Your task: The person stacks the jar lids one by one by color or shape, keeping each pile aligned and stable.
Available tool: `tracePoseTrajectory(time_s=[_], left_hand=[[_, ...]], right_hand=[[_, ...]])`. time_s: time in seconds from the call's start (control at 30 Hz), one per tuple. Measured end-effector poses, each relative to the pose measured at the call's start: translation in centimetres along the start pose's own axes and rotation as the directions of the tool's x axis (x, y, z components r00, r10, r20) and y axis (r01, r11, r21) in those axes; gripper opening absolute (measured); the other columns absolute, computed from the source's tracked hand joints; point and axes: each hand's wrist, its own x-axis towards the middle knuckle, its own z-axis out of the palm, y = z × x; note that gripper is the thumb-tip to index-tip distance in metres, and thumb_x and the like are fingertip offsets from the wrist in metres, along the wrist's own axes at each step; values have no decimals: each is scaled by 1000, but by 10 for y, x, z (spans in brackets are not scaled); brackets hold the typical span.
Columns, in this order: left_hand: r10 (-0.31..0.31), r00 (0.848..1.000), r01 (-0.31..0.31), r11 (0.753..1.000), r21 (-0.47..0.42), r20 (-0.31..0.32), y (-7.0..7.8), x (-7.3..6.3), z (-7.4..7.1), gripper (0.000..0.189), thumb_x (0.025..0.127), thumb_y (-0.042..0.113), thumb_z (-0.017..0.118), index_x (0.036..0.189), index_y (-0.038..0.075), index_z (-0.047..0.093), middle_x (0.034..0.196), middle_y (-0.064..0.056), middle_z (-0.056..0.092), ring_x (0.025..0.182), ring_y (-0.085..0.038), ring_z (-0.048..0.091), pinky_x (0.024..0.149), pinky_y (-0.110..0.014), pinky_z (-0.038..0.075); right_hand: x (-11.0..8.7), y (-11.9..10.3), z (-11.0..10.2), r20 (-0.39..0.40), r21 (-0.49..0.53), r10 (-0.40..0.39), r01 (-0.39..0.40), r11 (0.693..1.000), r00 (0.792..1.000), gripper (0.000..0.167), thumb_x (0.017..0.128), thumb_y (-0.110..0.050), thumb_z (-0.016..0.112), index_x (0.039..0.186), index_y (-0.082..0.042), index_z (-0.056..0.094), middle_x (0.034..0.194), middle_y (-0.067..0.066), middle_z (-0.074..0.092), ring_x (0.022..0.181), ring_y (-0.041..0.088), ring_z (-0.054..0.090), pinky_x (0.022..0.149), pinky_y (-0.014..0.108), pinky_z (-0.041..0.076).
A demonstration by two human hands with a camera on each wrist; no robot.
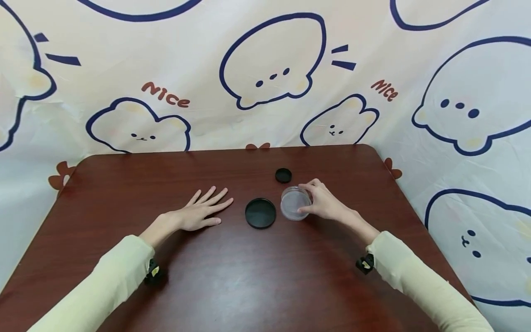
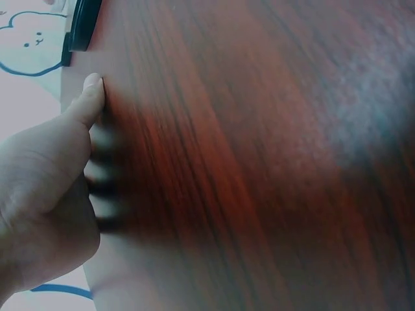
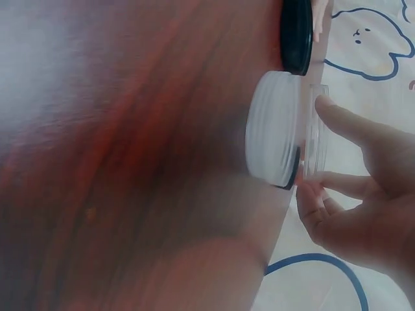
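My right hand pinches the rim of a clear, shallow round lid between thumb and fingers. The lid is held over a translucent round container, a small gap apart from it in the right wrist view. From the head view the lid and container overlap. Left of them lies a larger black round lid, and a small black round lid is behind. My left hand rests palm down on the table with fingers spread, holding nothing.
A dark reddish-brown table bears everything, with its far edge against a white cloth printed with cartoon outlines. The cloth also hangs along the right side. A black wrist device sits at the right cuff.
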Motion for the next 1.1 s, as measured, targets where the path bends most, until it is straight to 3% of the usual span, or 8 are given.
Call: tracePoseTrajectory(time_s=[0.2, 0.47, 0.9, 1.1], left_hand=[[14, 1000, -14, 1000, -6, 0, 1, -1, 4, 60, 102, 32, 48, 154, 15, 25, 160, -17, 5, 143, -44, -1, 106, -67, -1], [29, 999, -29, 999, -44, -18, -4, 4, 4, 60, 102, 31, 49, 154, 14, 25, 160, -17, 4, 143, -45, -2, 105, -67, -2], [-6, 1000, 6, 999, -43, -5, -15, 2, 12, 61, 103, 37, 45, 156, 19, 21, 162, -10, -1, 145, -38, -7, 107, -63, -7], [-1, 1000, 0, 999, -42, -11, -17, 1, 12, 61, 103, 37, 45, 156, 19, 21, 162, -11, 0, 145, -39, -7, 107, -63, -7]], right_hand=[[-11, 4, 8, -2, -19, -15, 15, 1000, 1000, 71, 75, -16, 84, 133, 10, 52, 115, 22, 47, 99, 33, 44, 78, 43, 42], [-10, 4, 8, -5, 0, -9, 9, 1000, 1000, 73, 75, -15, 84, 134, 11, 49, 117, 23, 44, 104, 35, 43, 83, 47, 43], [-2, -4, 4, 112, -8, 26, -25, 1000, 993, 74, 77, -12, 82, 137, 13, 45, 122, 27, 38, 111, 42, 37, 89, 51, 38], [-1, -26, 14, 30, -25, -39, 40, 999, 999, 76, 77, -10, 82, 138, 10, 44, 125, 27, 36, 113, 44, 33, 91, 53, 37]])
